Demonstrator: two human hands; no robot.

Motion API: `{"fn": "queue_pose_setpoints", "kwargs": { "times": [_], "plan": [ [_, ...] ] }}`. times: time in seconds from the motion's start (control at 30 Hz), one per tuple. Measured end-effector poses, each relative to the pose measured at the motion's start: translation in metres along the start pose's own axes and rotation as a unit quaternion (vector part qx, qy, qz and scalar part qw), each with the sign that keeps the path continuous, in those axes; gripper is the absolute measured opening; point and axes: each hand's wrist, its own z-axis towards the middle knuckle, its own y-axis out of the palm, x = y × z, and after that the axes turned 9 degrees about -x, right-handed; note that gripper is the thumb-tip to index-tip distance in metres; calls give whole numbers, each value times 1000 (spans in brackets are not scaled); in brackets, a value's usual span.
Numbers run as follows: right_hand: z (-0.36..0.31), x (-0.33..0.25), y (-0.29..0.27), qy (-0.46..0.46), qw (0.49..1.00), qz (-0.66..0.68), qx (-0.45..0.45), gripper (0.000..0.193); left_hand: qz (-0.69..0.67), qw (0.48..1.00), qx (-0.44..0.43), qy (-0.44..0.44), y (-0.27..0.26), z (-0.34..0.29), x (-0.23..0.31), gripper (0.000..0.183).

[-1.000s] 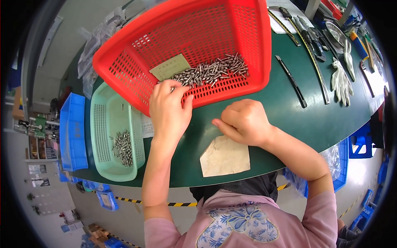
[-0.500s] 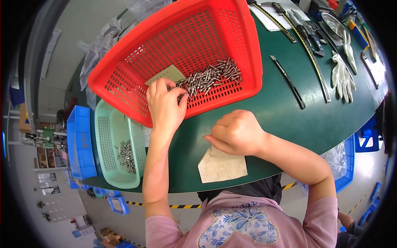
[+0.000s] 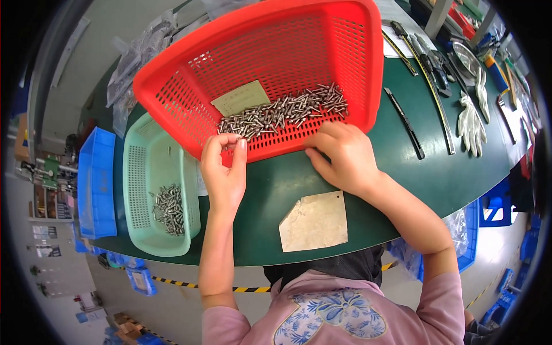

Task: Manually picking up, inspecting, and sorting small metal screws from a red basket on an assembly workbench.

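A red perforated basket [image 3: 299,150] lies on the green table, with a heap of small metal pins [image 3: 287,112] and a pale card [image 3: 241,99] inside. At its near left rim is my left hand [image 3: 223,172], thumb and forefinger pinched together beside the pins; what sits between the tips is too small to make out. My right hand [image 3: 345,156] is closed at the basket's near rim, its curled fingers hiding whatever they may hold. A worn, yellowish sheet [image 3: 315,223] lies on the table below it. More metal pins [image 3: 169,210] fill part of a mint-green basket [image 3: 133,190] at left.
Beyond the mint basket stands a blue bin [image 3: 96,184]. To the right lie a utility knife [image 3: 405,123], a steel ruler [image 3: 434,95] and white gloves [image 3: 471,126]. Crumpled plastic bags [image 3: 141,49] sit at the far left. The table's curved edge [image 3: 253,265] is close to me.
My left hand has drawn back from the pins to the near rim. My right hand has moved up from above the sheet to the red basket. The whole view has shifted slightly.
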Motion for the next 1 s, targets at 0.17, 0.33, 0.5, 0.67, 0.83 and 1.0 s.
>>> {"fn": "queue_pose_setpoints", "kwargs": {
  "times": [0.17, 0.33, 0.5, 0.67, 0.83, 1.0],
  "plan": [
    [53, -4, 23, -49, 995, -92, 12, 6, -159, 986, 25, -52, -9, -13, -5, 10],
    [83, 0, 41, -79, 983, -167, -16, 6, -307, 944, 20, -120, -8, -13, 1, 10],
    [85, -5, 37, -59, 989, -133, -19, 7, -27, 999, 31, -1, -10, -15, -1, 14],
    [48, -28, 17, -41, 999, -22, -8, 8, -57, 998, -6, 40, -1, -20, 8, 12],
    [23, -41, 11, -100, 978, -61, 171, 20, -535, 798, -137, -241, 1, -30, 22, 23],
    [16, -43, 11, -186, 959, -136, 167, 20, -592, 733, -182, -283, 4, -37, 14, 21]
  ]
}}
